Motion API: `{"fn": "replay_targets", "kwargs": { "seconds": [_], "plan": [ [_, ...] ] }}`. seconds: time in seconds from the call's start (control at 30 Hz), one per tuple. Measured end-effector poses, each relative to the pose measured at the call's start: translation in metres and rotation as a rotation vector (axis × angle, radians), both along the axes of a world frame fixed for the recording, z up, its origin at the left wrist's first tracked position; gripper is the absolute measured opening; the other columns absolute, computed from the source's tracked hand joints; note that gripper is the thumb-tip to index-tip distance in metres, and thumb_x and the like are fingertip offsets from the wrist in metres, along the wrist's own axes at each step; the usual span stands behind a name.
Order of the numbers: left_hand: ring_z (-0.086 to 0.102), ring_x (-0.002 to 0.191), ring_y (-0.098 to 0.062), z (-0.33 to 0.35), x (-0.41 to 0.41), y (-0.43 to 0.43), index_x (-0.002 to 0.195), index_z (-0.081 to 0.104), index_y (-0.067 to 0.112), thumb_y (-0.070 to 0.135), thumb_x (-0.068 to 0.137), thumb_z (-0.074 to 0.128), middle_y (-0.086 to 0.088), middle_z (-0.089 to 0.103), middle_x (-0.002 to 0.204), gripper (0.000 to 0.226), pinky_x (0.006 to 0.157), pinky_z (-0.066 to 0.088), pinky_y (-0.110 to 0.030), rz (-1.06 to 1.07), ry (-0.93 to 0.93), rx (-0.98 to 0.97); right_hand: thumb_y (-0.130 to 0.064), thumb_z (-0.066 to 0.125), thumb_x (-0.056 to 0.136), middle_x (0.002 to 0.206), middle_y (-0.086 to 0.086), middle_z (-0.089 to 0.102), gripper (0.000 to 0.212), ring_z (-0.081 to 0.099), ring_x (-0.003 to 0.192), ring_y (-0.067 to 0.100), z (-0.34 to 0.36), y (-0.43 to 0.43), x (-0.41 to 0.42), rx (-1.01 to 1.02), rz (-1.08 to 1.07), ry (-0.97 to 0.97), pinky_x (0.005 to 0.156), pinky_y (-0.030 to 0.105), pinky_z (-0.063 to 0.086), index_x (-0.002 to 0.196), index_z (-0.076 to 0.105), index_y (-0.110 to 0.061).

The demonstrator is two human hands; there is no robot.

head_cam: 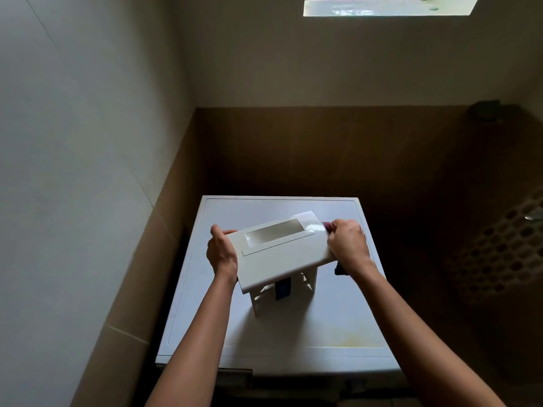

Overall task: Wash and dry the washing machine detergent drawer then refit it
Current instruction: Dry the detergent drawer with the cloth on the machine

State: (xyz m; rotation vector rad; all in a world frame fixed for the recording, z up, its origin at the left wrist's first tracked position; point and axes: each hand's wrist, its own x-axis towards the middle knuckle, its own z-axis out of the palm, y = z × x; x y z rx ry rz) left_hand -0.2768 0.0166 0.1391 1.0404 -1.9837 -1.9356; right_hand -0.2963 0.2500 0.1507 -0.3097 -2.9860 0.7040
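The white detergent drawer (282, 254) is held above the washing machine top (323, 327), its flat front panel facing me and its body pointing down. My left hand (221, 250) grips the panel's left end. My right hand (348, 243) is at the panel's right end, closed on a dark cloth (340, 268) whose reddish tip shows above the fingers and whose dark part hangs below the wrist. A blue part (282, 287) shows under the panel inside the drawer body.
The washing machine stands in a corner between a pale tiled wall (88, 171) on the left and a brown wall (323, 151) behind. A perforated laundry basket (499, 254) sits at the right. A small window (388, 5) is high up.
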Motion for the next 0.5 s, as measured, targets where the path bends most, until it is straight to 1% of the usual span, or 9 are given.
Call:
{"fn": "replay_targets", "kwargs": {
  "seconds": [0.07, 0.1, 0.13, 0.17, 0.23, 0.3, 0.37, 0.43, 0.5],
  "plan": [
    [0.059, 0.066, -0.022, -0.002, 0.001, 0.000, 0.085, 0.068, 0.010, 0.042, 0.100, 0.018, -0.010, 0.066, 0.076, 0.062, 0.054, 0.042, -0.025, 0.026, 0.001, 0.029, -0.007, 0.045, 0.092, 0.099, 0.020, 0.053, 0.022, 0.051, 0.091, 0.039, 0.000, -0.008, 0.025, 0.081, -0.008, 0.100, 0.075, 0.040, 0.046, 0.103, 0.065, -0.007],
    [0.060, 0.067, -0.023, -0.004, 0.001, 0.000, 0.084, 0.068, 0.010, 0.043, 0.100, 0.017, -0.011, 0.066, 0.078, 0.063, 0.055, 0.043, -0.025, 0.035, 0.004, 0.048, -0.003, 0.048, 0.088, 0.094, 0.018, 0.051, 0.018, 0.051, 0.084, 0.037, 0.000, -0.014, 0.036, 0.147, -0.002, 0.162, 0.070, 0.040, 0.046, 0.098, 0.063, -0.007],
    [0.060, 0.069, -0.025, -0.006, 0.001, 0.001, 0.083, 0.067, 0.011, 0.044, 0.100, 0.016, -0.012, 0.066, 0.079, 0.063, 0.056, 0.043, -0.025, 0.034, 0.010, 0.071, 0.001, 0.054, 0.081, 0.089, 0.017, 0.051, 0.015, 0.052, 0.077, 0.035, 0.002, -0.023, 0.047, 0.214, 0.018, 0.193, 0.064, 0.038, 0.046, 0.091, 0.062, -0.007],
    [0.061, 0.071, -0.026, -0.006, 0.002, 0.001, 0.082, 0.066, 0.012, 0.045, 0.100, 0.016, -0.012, 0.065, 0.079, 0.063, 0.057, 0.044, -0.025, 0.029, 0.017, 0.097, 0.004, 0.060, 0.072, 0.086, 0.017, 0.053, 0.016, 0.053, 0.070, 0.033, 0.002, -0.034, 0.057, 0.259, 0.047, 0.200, 0.058, 0.035, 0.046, 0.085, 0.062, -0.006],
    [0.060, 0.071, -0.027, -0.007, 0.002, 0.002, 0.077, 0.063, 0.014, 0.047, 0.100, 0.015, -0.011, 0.064, 0.076, 0.062, 0.057, 0.043, -0.025, 0.021, 0.026, 0.150, 0.007, 0.061, 0.061, 0.086, 0.018, 0.056, 0.025, 0.054, 0.063, 0.032, 0.000, -0.057, 0.071, 0.267, 0.127, 0.217, 0.049, 0.031, 0.044, 0.083, 0.062, -0.003],
    [0.059, 0.071, -0.030, -0.009, 0.002, 0.002, 0.076, 0.063, 0.015, 0.050, 0.099, 0.015, -0.012, 0.064, 0.075, 0.064, 0.057, 0.042, -0.025, 0.012, 0.026, 0.233, 0.007, 0.061, 0.059, 0.088, 0.017, 0.058, 0.029, 0.056, 0.064, 0.032, 0.000, -0.082, 0.081, 0.220, 0.231, 0.205, 0.048, 0.031, 0.045, 0.086, 0.063, -0.003],
    [0.059, 0.072, -0.033, -0.008, 0.002, 0.000, 0.080, 0.062, 0.013, 0.054, 0.097, 0.014, -0.015, 0.063, 0.077, 0.066, 0.057, 0.041, -0.026, -0.018, 0.039, 0.354, 0.004, 0.064, 0.063, 0.090, 0.015, 0.058, 0.026, 0.058, 0.068, 0.032, 0.005, -0.101, 0.088, 0.175, 0.338, 0.186, 0.050, 0.033, 0.047, 0.088, 0.062, -0.002],
    [0.058, 0.069, -0.032, -0.005, 0.003, -0.001, 0.085, 0.060, 0.009, 0.056, 0.096, 0.013, -0.018, 0.062, 0.079, 0.067, 0.059, 0.041, -0.027, -0.064, 0.067, 0.455, 0.001, 0.061, 0.071, 0.099, 0.018, 0.054, 0.027, 0.057, 0.080, 0.035, 0.011, -0.116, 0.088, 0.093, 0.438, 0.174, 0.060, 0.039, 0.050, 0.099, 0.060, 0.001],
    [0.059, 0.071, -0.031, 0.000, 0.006, -0.003, 0.089, 0.059, 0.007, 0.054, 0.096, 0.010, -0.018, 0.063, 0.081, 0.069, 0.064, 0.043, -0.028, -0.102, 0.098, 0.518, -0.001, 0.059, 0.077, 0.109, 0.020, 0.049, 0.035, 0.052, 0.093, 0.035, 0.016, -0.127, 0.084, 0.051, 0.574, 0.120, 0.073, 0.044, 0.051, 0.112, 0.055, 0.002]
  ]
}}
